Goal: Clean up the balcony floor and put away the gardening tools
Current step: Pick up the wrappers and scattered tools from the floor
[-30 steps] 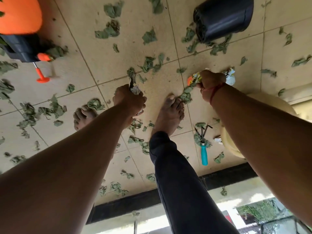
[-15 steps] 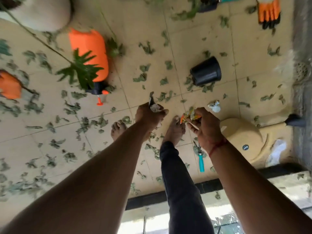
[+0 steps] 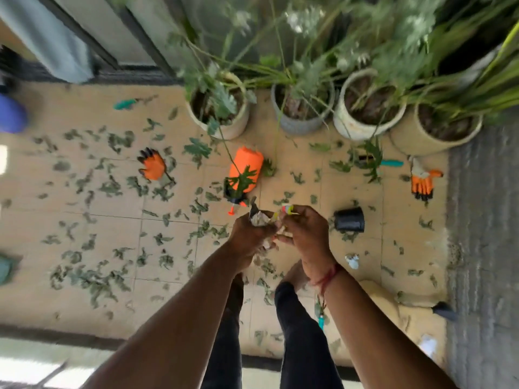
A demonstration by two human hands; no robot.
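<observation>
Mid-left of the frame, an orange glove [image 3: 153,167] lies among leaf scraps [image 3: 92,279]. At centre, the left hand [image 3: 250,235] grips a crumpled grey wrapper [image 3: 259,219]. Touching it, the right hand [image 3: 304,234] pinches a colourful scrap [image 3: 287,209]. A black pot [image 3: 349,219] lies near, to the right.

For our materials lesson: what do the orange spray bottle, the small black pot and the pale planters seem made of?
Orange spray bottle: likely plastic, smooth and evenly coloured with a slight sheen.
Black pot: probably thin plastic, dark with dull gloss.
Pale planters: perhaps cement or ceramic, matt, thick-rimmed, stained; blur leaves it open.
</observation>
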